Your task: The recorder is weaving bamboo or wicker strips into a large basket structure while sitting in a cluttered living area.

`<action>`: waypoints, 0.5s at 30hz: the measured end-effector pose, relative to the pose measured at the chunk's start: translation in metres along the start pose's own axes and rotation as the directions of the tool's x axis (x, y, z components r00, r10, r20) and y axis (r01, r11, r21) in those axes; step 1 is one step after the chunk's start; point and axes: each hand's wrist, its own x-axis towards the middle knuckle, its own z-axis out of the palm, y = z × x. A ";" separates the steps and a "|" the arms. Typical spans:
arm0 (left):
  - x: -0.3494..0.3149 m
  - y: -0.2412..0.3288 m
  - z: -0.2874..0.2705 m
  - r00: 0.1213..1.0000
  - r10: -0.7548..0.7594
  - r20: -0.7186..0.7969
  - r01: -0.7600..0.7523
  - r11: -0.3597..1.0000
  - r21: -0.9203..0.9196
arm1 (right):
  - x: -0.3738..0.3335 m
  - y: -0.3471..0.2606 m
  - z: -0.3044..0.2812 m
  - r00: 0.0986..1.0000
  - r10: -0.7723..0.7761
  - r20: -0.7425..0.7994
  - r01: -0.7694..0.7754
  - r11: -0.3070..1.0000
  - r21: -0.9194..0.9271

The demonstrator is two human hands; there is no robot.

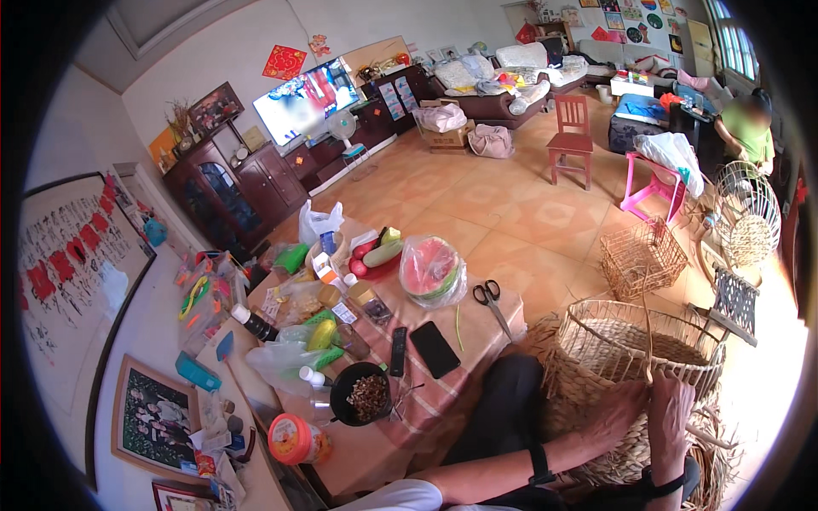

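A large woven straw basket (596, 341) with an open top and upright ribs stands at my lap, at the lower right. My right hand (671, 413) is closed at its near rim, pinching a straw strand (649, 341) that rises across the opening. Close beside it, my left hand (615, 417) lies against the near wall of the basket with its fingers curled at the rim. The left fingertips are partly hidden. Loose straw ends stick out around the basket's sides.
Left of my knee, a table (503, 315) bears scissors (492, 302), a phone (435, 349), a remote (398, 352), a wrapped watermelon (432, 271) and a dark bowl (362, 393). A wicker basket (643, 260) and red chair (571, 140) stand beyond. Another person (748, 132) sits far right.
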 end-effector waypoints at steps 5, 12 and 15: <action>-0.002 -0.001 -0.008 0.999 0.013 0.049 -0.015 0.999 0.049 | -0.009 -0.004 0.002 0.999 0.005 -0.033 -0.004 1.000 0.025; -0.001 -0.007 -0.006 0.998 0.068 -0.003 -0.068 0.997 -0.021 | -0.016 -0.014 0.002 0.994 0.097 -0.048 -0.087 0.980 0.179; 0.000 -0.007 -0.007 0.999 0.049 -0.016 -0.050 0.996 -0.075 | -0.019 -0.019 0.003 0.965 0.122 -0.234 -0.079 0.980 0.185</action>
